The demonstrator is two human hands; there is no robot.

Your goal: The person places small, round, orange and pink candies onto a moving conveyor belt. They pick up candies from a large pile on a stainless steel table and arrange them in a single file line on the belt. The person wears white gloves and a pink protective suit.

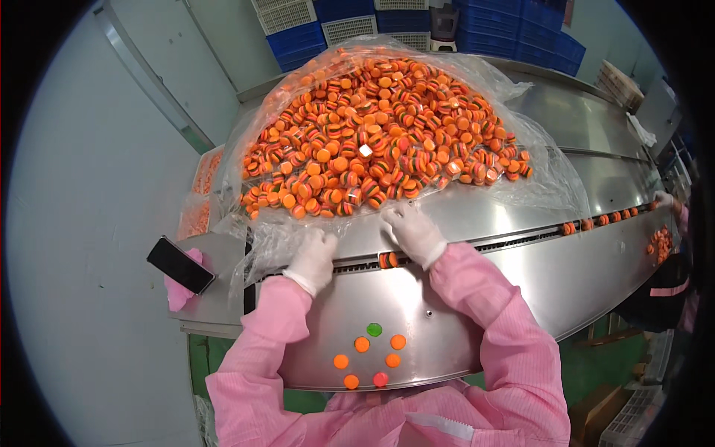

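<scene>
Both gloved hands rest at the near edge of a big heap of small orange burger-shaped pieces point(376, 141) lying on clear plastic sheeting point(555, 190) on the steel counter point(521, 276). The left hand point(313, 257) lies flat on the sheeting, its grip loose and empty. The right hand point(412, 231) spreads its fingers beside the heap, holding nothing, just above one piece point(388, 260) sitting in the counter's slot.
</scene>
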